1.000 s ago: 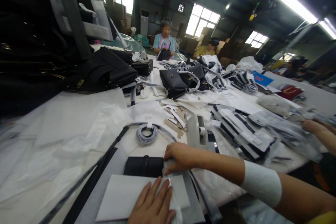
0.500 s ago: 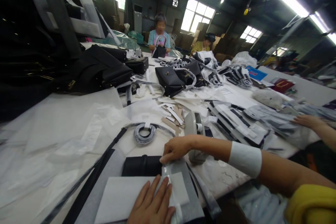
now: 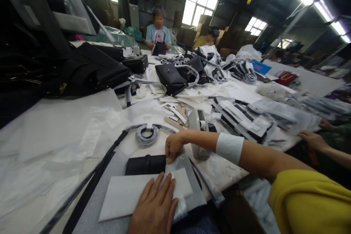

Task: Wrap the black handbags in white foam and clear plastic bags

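My left hand (image 3: 153, 203) lies flat, fingers stretched out, on a white sheet of card or foam (image 3: 128, 190). My right hand (image 3: 174, 146) reaches in from the right with its fingers closed in a pinch on the edge of a clear plastic film (image 3: 175, 166). That film runs over the right part of the white sheet. Beside my right fingertips sits a black leather piece with a raised band (image 3: 145, 164). Beneath them lies a grey-white wrapped panel (image 3: 196, 190) with a dark edge. A long black strap (image 3: 101, 170) runs along its left side.
A plastic-wrapped coil (image 3: 147, 135) and a grey tape dispenser (image 3: 196, 122) stand just beyond. Black handbags (image 3: 170, 76) and wrapped straps (image 3: 241, 117) cover the table further back. Thin translucent sheets (image 3: 63, 124) spread at left. Another person's hand (image 3: 312, 140) is at the right edge.
My right hand has drawn slightly nearer the black leather piece, and the film under it looks spread wider. My left hand stays flat on the white sheet. The whole view has shifted a little.
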A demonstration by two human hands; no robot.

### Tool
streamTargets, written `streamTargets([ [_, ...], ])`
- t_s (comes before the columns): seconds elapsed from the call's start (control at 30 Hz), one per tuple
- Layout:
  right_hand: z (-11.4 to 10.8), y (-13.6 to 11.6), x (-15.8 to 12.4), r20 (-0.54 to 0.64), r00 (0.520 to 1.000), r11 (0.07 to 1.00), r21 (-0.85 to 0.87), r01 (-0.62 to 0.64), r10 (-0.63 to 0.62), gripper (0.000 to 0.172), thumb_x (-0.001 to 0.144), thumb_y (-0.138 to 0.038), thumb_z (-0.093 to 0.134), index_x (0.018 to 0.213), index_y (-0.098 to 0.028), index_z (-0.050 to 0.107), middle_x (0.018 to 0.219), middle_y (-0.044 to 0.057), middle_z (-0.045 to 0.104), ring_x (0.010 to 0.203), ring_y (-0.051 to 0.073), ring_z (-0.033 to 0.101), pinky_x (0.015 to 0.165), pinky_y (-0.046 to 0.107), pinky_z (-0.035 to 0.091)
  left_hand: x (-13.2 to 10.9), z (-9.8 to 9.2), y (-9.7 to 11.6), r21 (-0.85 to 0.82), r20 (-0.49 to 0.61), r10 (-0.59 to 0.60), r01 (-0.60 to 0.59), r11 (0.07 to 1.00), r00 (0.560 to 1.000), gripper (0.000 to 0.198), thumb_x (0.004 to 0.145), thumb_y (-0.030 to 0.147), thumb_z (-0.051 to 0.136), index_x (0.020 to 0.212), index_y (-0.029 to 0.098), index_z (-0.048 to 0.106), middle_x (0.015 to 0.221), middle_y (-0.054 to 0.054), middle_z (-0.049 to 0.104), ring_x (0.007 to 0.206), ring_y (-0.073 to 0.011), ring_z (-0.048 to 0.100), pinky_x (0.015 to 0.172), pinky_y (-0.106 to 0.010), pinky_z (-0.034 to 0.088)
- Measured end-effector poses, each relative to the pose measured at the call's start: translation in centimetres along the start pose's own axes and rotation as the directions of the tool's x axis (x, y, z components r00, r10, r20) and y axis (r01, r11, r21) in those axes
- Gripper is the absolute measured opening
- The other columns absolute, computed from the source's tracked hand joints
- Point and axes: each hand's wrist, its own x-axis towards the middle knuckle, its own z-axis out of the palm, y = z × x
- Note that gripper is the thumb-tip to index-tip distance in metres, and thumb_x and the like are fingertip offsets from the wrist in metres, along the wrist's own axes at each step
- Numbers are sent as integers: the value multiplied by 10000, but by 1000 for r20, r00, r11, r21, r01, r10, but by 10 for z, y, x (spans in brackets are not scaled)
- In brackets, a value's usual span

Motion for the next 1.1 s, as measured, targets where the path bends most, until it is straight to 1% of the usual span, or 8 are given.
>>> streamTargets([
  [0.17,29,0,-51,-376,925,998,0,56,-52,235,925,-257,603,1090,-154,735,1088,72,741,1037,210,656,939,288,463,0,-6,4,-79,43,-71,75,994,997,380,920,322,528,1261,184,621,1328,-16,627,1173,-260,626,894,-413,572],
  [0.27,87,-3,-97,-617,778,991,-21,136,-120,340,1012,-308,451,1270,-163,620,1285,98,647,1212,188,563,1063,318,395,-2,-7,7,-170,83,-123,136,976,989,365,941,311,520,1281,202,597,1340,-16,620,1216,-267,596,941,-461,553],
  [0.33,134,-3,-119,-732,606,944,-167,285,-313,366,971,-376,540,1279,-191,608,1252,89,666,1191,203,582,1094,368,392,-2,-8,7,-239,91,-155,172,956,984,370,949,315,519,1301,212,572,1341,-28,621,1216,-261,596,970,-480,537],
  [0.5,211,12,-118,-752,444,863,-492,114,-488,521,967,-260,529,1455,-124,409,1445,151,507,1384,283,403,1138,525,339,-3,-18,2,-422,99,-283,297,856,954,407,965,352,506,1354,232,511,1405,-67,566,1235,-215,580,1029,-414,504],
  [0.63,211,27,-104,-752,350,816,-574,66,-558,440,967,-139,454,1407,-158,474,1401,115,561,1344,248,465,1124,513,371,-13,-38,-22,-401,166,-134,191,896,977,417,976,382,486,1372,256,508,1400,-59,573,1280,-199,544,1051,-367,479],
  [0.83,179,49,-108,-732,376,811,-577,100,-568,510,884,-94,500,1385,-191,501,1382,95,583,1329,230,485,1155,526,310,-47,-73,-69,33,253,105,-117,993,962,644,926,449,567,1497,272,326,1492,-70,463,1368,-279,437,1109,-518,380],
  [1.0,182,61,-99,-713,336,777,-620,106,-615,569,855,-55,467,1416,-151,462,1416,113,546,1364,223,440,1155,484,328,-70,-70,-60,92,292,78,-109,990,953,849,863,555,606,1534,205,221,1549,-125,357,1405,-299,372,1127,-493,357],
  [1.1,190,61,-95,-730,311,785,-611,101,-608,563,862,-52,432,1419,-128,455,1433,128,523,1386,227,404,1150,474,340,-80,-62,-53,71,285,36,-58,996,958,769,896,348,615,1533,189,214,1560,-126,337,1421,-271,343,1123,-445,374],
])
